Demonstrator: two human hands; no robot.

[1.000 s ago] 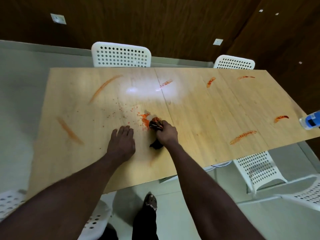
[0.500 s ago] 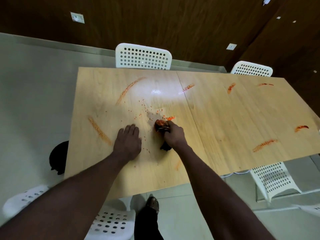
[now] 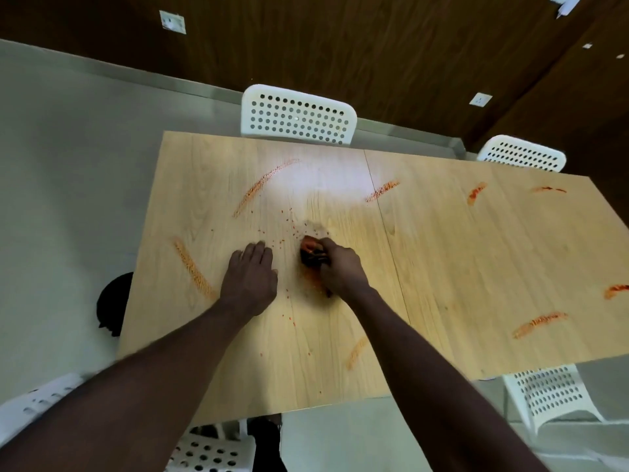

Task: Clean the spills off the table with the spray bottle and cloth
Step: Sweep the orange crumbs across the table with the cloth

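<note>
The wooden table (image 3: 442, 260) carries orange smears (image 3: 192, 269) left, far and right, scattered specks (image 3: 289, 216), and a dark cloth (image 3: 311, 256) at centre.

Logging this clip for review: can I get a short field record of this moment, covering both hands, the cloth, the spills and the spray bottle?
left hand: flat on the table, fingers straight, holds nothing
right hand: grips the cloth, pressing it on the table
cloth: dark, bunched, stained orange-red
spills: long streak near the left edge, specks beyond the cloth, more orange-red streaks to the right
spray bottle: not in view
chair: white, perforated, at the far side
</note>
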